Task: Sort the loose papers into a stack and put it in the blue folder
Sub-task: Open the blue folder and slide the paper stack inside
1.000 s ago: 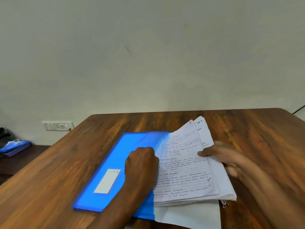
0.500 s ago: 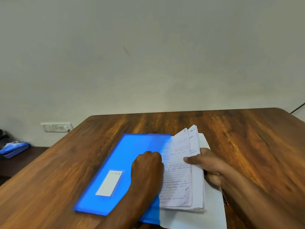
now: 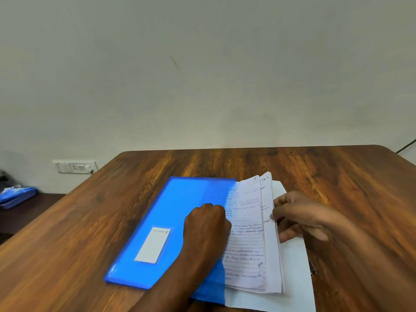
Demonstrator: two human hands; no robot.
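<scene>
Now the stack of handwritten lined papers (image 3: 249,235) lies half inside the flat blue plastic folder (image 3: 171,224) on the brown wooden worktop (image 3: 337,176), long axis toward twelve o'clock. Right hand (image 3: 299,216), at three o'clock, pinches its edge; left hand (image 3: 206,224) presses curled on the folder's cover, its grip unclear.

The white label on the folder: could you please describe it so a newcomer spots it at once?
On the wooden table lies a blue folder, left of the handwritten papers. The white label is a small rectangle on its cover, beside the left hand, the only white patch on blue.
</scene>
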